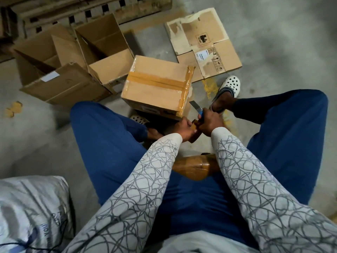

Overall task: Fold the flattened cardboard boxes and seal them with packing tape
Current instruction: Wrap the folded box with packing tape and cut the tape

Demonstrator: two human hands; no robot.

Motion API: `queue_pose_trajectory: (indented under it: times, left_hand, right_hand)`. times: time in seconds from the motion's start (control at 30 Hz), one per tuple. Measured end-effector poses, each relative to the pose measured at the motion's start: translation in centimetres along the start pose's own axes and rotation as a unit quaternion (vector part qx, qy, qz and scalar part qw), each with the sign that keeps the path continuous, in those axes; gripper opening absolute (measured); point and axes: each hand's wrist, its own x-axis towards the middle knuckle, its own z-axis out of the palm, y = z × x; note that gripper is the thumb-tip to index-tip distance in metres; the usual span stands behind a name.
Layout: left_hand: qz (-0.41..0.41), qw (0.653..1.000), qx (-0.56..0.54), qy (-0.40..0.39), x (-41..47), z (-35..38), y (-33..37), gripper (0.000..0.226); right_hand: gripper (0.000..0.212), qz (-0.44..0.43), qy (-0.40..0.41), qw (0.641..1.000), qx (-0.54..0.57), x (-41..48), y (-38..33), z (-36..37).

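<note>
Well beyond the fingers to the left stand two open boxes [102,52]. Just ahead sits the taped box [156,84], probably light and stiff, best held by its edges. The left hand [184,127] curls round a tape roll [194,127], likely slick. Just beside it, the right hand [209,123] grips a knife [196,106], blade toward the box. Farther right lies flattened cardboard [204,42], floppy at its creases.

**Dim, soft indoor light; wide-angle head view.**
The light is even, leaving faint, diffuse shadows on the concrete floor [273,42]. The tape [158,81] on the sealed box [145,95] shows a weak sheen. Straight edges bow toward the frame borders; the woven sack [32,207] at lower left is smeared, and fine detail is soft throughout.
</note>
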Motion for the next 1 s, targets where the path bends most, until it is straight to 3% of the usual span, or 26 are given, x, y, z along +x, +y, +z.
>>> queue_pose_trajectory:
  times: [0.1,0.17,0.23,0.3,0.37,0.43,0.57,0.7,0.8,0.93,1.0]
  left_hand:
    - [-0.015,0.999,-0.007,-0.035,0.7,-0.4,0.0,0.035]
    - [0.018,0.999,-0.01,-0.033,1.2,-1.0,0.5,0.033]
    - [0.086,0.993,0.067,0.037,1.8,-1.8,0.9,0.029]
    - [0.139,0.958,0.213,0.133,2.3,-2.7,1.1,0.028]
    - [0.177,0.919,0.303,0.179,3.3,-3.5,0.9,0.037]
    - [0.2,0.896,0.355,0.179,4.3,-4.1,0.1,0.045]
    - [0.196,0.882,0.401,0.148,5.8,-4.6,-1.4,0.051]
    - [0.23,0.814,0.518,0.127,7.5,-5.6,-1.2,0.052]
    - [0.228,0.793,0.556,0.103,8.4,-5.9,-0.8,0.063]
    - [0.234,0.787,0.562,0.105,9.0,-5.7,-0.8,0.053]
    - [0.252,0.763,0.581,0.128,9.1,-5.4,-1.1,0.035]
  right_hand:
    - [0.031,0.0,-0.007,1.0,0.011,0.1,0.2,0.0]
    - [0.033,-0.007,-0.008,1.0,0.021,0.1,0.4,-0.2]
    - [0.029,-0.011,-0.002,1.0,0.029,0.2,0.6,-0.6]
    - [0.025,-0.007,0.002,0.999,0.041,0.2,0.9,-0.8]
    - [0.022,-0.004,0.009,0.999,0.045,0.3,1.0,-0.8]
    - [0.022,-0.003,0.004,0.999,0.04,0.3,0.8,-0.8]
    - [0.017,0.022,0.013,0.997,0.079,0.7,0.6,-0.5]
    - [0.027,0.061,0.046,0.989,0.129,1.3,0.7,0.3]
    - [0.023,0.076,0.056,0.985,0.144,1.8,0.4,0.6]
    - [0.016,0.086,0.06,0.977,0.185,2.5,-0.2,1.1]
    - [0.014,0.093,0.063,0.977,0.179,2.8,-0.1,1.3]
